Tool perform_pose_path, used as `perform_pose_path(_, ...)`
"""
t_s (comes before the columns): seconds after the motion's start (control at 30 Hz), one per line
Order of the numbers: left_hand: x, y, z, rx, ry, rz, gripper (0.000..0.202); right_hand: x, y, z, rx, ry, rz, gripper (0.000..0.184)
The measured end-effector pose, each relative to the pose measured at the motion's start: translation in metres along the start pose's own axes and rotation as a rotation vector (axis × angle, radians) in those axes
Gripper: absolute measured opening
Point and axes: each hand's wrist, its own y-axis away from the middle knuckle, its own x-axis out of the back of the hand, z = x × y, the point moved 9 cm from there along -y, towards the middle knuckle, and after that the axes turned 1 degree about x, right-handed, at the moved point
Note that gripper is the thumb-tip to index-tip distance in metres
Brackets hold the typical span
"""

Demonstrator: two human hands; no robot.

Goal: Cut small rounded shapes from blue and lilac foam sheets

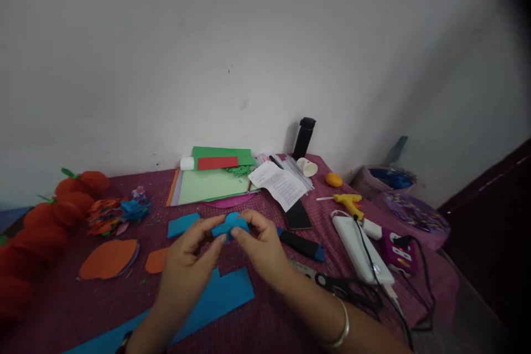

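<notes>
Now | left hand point(186, 260): thumb and fingers pinched on blue paper piece point(227, 227) | right hand point(264, 248): fingertips closed on opposite end

You can read no word, brand or number here, since the lines of writing on the white sheet point(279, 182) ahead of you are too small and blurred for you to make out, as is the round mark point(376, 269) on the white device point(360, 246) to your right.

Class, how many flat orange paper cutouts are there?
2: a larger, rounded orange paper cutout at left, and a smaller orange cutout partly behind the left hand. More may be hidden.
</notes>
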Motion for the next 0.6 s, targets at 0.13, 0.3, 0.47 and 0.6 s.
perform_pose_path(0.13,-0.001,0.000,0.000,-0.014,-0.010,-0.028,0.021,-0.001,0.000,-0.004,0.031,0.020,-0.009,0.009)
perform_pose_path(0.3,0.001,-0.002,0.009,-0.057,0.038,-0.053,0.006,-0.002,0.000,-0.003,-0.001,-0.008,-0.027,0.009)
perform_pose_path(0.47,-0.004,-0.003,-0.011,0.096,0.194,-0.020,0.012,-0.007,0.002,0.023,-0.223,-0.294,0.010,0.015)
perform_pose_path(0.6,-0.019,-0.004,-0.024,0.273,0.462,0.043,0.013,-0.007,-0.005,0.023,-0.258,-0.448,0.049,0.023)
